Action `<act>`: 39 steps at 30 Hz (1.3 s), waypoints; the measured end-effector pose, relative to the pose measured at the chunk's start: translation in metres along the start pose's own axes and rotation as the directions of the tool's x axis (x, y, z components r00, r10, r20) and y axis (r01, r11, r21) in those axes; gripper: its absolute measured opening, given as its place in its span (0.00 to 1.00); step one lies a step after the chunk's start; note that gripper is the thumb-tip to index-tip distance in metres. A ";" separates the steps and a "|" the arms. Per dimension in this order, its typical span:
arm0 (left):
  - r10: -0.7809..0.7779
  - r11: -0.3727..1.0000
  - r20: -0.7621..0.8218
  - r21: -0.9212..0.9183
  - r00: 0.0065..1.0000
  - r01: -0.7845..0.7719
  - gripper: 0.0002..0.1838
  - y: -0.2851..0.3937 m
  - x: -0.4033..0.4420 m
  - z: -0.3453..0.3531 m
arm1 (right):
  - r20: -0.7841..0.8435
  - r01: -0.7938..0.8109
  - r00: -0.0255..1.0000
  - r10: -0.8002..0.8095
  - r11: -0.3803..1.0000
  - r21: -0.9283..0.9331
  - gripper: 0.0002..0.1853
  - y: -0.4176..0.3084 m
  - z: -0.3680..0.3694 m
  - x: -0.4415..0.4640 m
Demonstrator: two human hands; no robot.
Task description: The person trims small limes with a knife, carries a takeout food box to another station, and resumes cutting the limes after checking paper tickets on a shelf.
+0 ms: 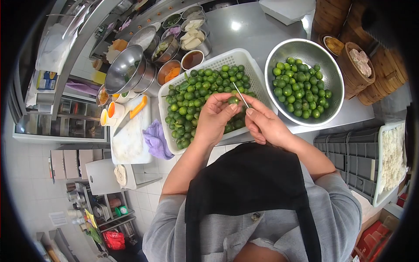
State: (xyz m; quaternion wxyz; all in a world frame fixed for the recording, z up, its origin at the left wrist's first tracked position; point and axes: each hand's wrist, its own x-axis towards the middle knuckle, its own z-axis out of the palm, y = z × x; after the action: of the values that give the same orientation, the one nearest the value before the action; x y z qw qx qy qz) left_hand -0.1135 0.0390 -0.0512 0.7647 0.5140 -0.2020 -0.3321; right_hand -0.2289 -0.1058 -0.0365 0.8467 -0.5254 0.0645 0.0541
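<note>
My left hand [214, 120] pinches a small green lime [233, 100] between thumb and fingers. In my right hand [269, 127] is a thin, straight metal tool [240, 94], its tip pointing up and away beside the lime; the grip hides its lower end, so I cannot tell its exact kind. Both hands are over the near right part of a white plastic basket [258, 75] heaped with small green limes [187, 105]. To the right, a perforated steel colander [339, 83] holds more limes [301, 87].
Left of the basket lie a purple cloth [157, 139] and a white cutting board [131, 146] with an orange-handled knife [138, 107]. Steel bowls [118, 74] and food containers [193, 60] stand behind. Bamboo steamers [384, 81] are at the right, above grey crates [345, 150].
</note>
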 end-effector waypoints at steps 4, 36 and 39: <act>0.107 0.993 -0.034 0.049 0.994 -0.106 0.15 0.002 0.000 -0.002 | -0.006 -0.012 1.000 0.013 0.991 0.130 0.30 0.003 -0.003 0.003; 0.097 -0.298 0.369 0.897 0.924 -0.327 0.10 0.029 0.100 -0.027 | -0.233 0.221 0.944 -0.233 0.972 -0.076 0.18 -0.012 -0.032 -0.026; 0.243 0.177 0.211 0.950 0.947 -0.257 0.11 0.040 0.077 -0.008 | -0.233 0.209 0.947 -0.223 0.974 -0.086 0.20 -0.014 -0.028 -0.026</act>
State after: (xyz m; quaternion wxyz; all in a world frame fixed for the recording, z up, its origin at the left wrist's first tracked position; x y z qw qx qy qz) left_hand -0.0428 -0.0011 -0.0200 0.3206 0.8340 -0.4489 -0.0076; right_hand -0.2541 -0.1375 -0.0318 0.8173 -0.5570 0.1071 -0.1011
